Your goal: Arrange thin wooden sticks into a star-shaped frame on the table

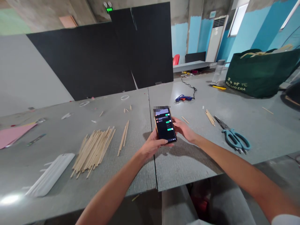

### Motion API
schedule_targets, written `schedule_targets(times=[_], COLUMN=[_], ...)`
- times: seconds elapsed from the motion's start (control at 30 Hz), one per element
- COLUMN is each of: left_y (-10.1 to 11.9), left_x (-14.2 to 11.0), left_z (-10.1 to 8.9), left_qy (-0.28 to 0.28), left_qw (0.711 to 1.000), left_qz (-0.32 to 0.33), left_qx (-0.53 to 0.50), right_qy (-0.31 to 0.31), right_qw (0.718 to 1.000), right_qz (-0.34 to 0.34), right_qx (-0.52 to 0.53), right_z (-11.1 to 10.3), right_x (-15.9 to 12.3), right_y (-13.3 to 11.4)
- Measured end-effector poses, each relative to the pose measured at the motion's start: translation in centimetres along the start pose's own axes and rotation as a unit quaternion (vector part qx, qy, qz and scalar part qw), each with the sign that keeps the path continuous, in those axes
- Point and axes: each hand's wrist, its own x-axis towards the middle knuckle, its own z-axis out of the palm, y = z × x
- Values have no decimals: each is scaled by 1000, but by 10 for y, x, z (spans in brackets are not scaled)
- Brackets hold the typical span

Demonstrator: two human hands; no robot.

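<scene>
A smartphone with a lit dark screen and green message bubbles is held upright above the table, over the seam between two tabletops. My left hand wraps its lower left side, thumb lying across the bottom of the screen. On the right edge, my right hand grips the phone, its fingers partly hidden behind it. To the left lies a large pile of thin wooden sticks, with a few separate sticks beside it. More short sticks rest to the right, near blue-handled scissors.
A blue glue gun with a black cord lies behind the phone. Further right are a yellow cutter, a bottle and a green bag. A white case and pink sheet lie left. Black panels stand behind.
</scene>
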Motion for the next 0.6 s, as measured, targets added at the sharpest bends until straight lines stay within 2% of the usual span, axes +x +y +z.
schedule_targets(times=[0.17,0.6], left_y=[1,-2], left_x=[-1,3], left_z=[4,-6], left_qy=[4,-12], left_qw=[1000,1000], left_qz=[-5,11], left_qx=[7,-5], right_qy=[-4,-27], right_qw=[1000,999], right_qz=[-3,-5], right_qx=[-9,-32], right_z=[0,-3], right_x=[0,0], right_y=[-2,2])
